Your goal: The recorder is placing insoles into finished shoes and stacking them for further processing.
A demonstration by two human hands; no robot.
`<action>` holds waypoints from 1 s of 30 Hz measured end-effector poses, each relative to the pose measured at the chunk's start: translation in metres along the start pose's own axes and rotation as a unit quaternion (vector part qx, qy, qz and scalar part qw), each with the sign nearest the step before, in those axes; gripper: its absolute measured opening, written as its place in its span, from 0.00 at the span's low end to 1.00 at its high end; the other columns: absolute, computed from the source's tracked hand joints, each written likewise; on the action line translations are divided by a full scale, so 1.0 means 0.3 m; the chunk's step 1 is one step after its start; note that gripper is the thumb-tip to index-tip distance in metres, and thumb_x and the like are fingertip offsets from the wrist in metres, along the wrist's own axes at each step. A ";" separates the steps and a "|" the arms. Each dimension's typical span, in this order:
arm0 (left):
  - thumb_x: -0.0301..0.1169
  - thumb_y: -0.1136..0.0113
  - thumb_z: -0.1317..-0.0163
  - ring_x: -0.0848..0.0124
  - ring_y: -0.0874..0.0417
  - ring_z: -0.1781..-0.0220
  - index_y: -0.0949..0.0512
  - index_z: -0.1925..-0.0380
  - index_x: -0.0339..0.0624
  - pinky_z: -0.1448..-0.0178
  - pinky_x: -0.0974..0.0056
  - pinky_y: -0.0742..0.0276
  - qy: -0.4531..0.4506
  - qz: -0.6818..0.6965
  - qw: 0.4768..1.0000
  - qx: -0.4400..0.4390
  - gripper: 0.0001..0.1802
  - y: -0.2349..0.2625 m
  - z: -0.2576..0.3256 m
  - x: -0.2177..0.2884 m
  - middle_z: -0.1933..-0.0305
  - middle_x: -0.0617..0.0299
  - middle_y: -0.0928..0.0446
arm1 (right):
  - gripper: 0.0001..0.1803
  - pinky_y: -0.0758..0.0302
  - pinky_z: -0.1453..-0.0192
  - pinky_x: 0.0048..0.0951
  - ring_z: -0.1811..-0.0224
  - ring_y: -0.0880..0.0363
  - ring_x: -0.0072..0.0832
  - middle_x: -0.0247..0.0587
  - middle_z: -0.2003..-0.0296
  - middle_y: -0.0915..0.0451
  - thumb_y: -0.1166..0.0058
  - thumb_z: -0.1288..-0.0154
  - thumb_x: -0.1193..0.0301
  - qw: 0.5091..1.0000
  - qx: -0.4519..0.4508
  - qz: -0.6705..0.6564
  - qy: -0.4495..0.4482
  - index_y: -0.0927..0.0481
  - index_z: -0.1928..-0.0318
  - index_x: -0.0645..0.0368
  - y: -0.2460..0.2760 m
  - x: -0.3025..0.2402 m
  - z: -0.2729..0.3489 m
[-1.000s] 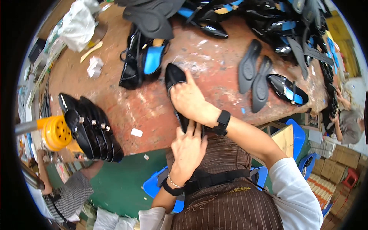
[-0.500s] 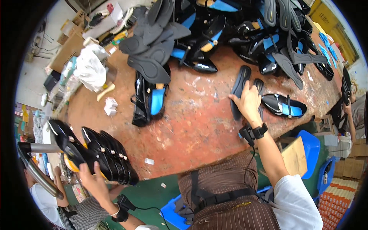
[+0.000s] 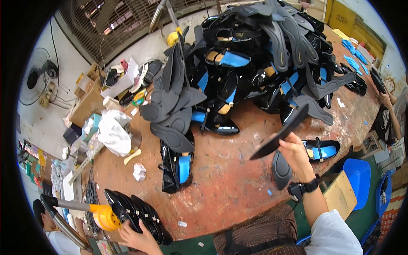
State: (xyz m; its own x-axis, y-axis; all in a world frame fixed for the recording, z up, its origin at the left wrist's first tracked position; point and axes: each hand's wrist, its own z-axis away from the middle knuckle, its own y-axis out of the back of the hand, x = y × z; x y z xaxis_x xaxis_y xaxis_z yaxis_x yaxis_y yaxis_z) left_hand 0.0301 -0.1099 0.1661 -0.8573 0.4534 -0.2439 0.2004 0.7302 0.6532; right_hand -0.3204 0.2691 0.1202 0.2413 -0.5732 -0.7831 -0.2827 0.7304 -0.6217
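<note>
My right hand [image 3: 294, 154] is closed on a dark insole [image 3: 280, 135], lifted off the table and tilted. Below it a second grey insole [image 3: 281, 171] lies on the tabletop. Just right of my wrist rests a single black patent shoe [image 3: 324, 150] with a strap and blue lining. At the lower left, my left hand [image 3: 138, 239] has its fingers around the near end of a black shoe [image 3: 122, 210]. That shoe is beside a row of similar black shoes [image 3: 146, 214] at the table edge. My palm hides part of the grip.
Shoes [image 3: 231, 59] and grey insoles [image 3: 293, 36] are heaped across the far side of the worn red table [image 3: 229, 187]. A yellow lamp head [image 3: 106, 217] on a metal arm juts in beside the row. A white bag [image 3: 114, 132] stands left; a person's arm [image 3: 393, 112] shows right.
My right hand has lifted one insole off the table, leaving the other lying there. My left hand has moved onto the shoe, now against the row. The view has tilted up.
</note>
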 end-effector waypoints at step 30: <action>0.25 0.25 0.53 0.45 0.27 0.35 0.20 0.71 0.39 0.31 0.43 0.31 -0.352 0.469 0.726 -0.359 0.11 0.109 0.241 0.243 0.42 0.49 0.25 | 0.22 0.31 0.45 0.37 0.54 0.25 0.38 0.46 0.49 0.19 0.40 0.36 0.64 0.761 -0.245 0.583 0.145 0.17 0.46 0.65 -0.075 -0.013 0.290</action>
State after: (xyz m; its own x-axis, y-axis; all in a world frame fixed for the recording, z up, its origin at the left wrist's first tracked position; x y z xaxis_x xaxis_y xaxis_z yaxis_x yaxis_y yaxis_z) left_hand 0.0084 -0.0161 0.1178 0.0026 0.9128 0.4085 0.0248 -0.4084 0.9125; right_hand -0.2343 0.2872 0.1384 -0.6331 0.2497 -0.7327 -0.4769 0.6197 0.6233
